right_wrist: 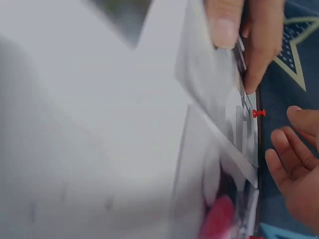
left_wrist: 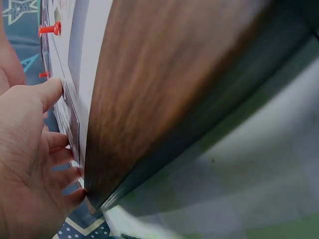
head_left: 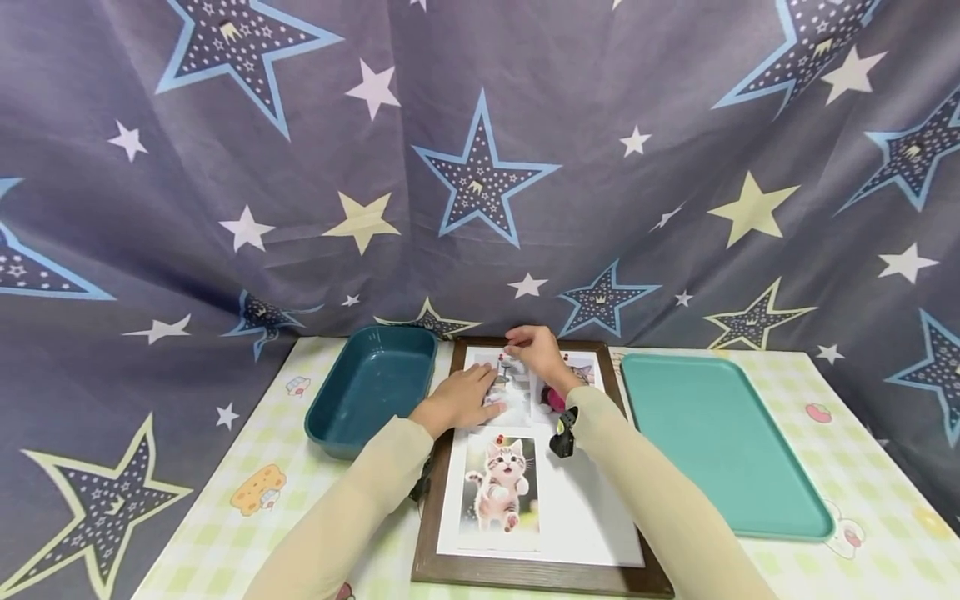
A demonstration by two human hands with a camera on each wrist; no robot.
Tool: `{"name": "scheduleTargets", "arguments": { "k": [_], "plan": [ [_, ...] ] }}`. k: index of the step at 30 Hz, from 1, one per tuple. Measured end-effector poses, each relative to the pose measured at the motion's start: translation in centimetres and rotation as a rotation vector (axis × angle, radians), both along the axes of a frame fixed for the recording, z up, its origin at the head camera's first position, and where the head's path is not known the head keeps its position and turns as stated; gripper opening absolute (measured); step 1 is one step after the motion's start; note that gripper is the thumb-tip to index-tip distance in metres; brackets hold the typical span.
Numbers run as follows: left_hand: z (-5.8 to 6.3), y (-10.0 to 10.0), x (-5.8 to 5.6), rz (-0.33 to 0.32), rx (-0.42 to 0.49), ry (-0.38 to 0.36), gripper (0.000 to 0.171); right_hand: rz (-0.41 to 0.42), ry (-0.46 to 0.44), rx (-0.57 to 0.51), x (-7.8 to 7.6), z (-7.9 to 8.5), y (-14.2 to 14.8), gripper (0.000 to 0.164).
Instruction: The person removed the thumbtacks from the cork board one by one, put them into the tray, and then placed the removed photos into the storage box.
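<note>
A brown-framed white board (head_left: 592,508) lies on the table. My left hand (head_left: 467,398) rests with extended fingers on the grey-and-white photo (head_left: 517,400) at its upper left; the left wrist view shows the fingertips (left_wrist: 60,155) along the photo's edge. Above that photo's top edge, my right hand (head_left: 536,350) hovers near a red push pin (head_left: 501,357). In the right wrist view, this hand (right_wrist: 301,169) has loosely bent fingers with nothing visible between them, apart from the pin (right_wrist: 259,113). A kitten photo (head_left: 501,492), pinned at its top, lies lower left.
Another pinned cat photo (head_left: 582,372) is at the board's upper right, partly behind my right wrist. A dark teal bin (head_left: 375,383) stands left of the board, and a green tray (head_left: 720,442) lies to the right. A starry curtain (head_left: 600,208) hangs behind.
</note>
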State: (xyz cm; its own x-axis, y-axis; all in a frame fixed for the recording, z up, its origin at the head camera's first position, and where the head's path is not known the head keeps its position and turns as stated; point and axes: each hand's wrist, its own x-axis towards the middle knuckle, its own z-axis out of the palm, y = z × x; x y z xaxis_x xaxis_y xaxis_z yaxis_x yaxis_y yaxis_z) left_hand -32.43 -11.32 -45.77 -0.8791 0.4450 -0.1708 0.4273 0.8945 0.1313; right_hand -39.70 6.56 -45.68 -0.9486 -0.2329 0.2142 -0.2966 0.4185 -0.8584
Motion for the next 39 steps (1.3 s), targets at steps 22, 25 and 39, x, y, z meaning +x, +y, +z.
{"name": "scheduleTargets", "arguments": {
  "k": [22,25,39],
  "plan": [
    [-0.3,0.1,0.1,-0.001,0.015,-0.005,0.075,0.016,-0.232,-0.213,-0.2,-2.4,-0.8,0.030],
    [-0.2,0.1,0.0,0.000,0.017,-0.005,0.074,0.007,-0.234,-0.184,-0.5,-2.1,-0.8,0.026],
    [-0.4,0.3,-0.1,0.008,-0.003,0.003,0.074,-0.003,-0.293,-0.146,-1.2,-1.8,-0.7,0.023]
  ]
}}
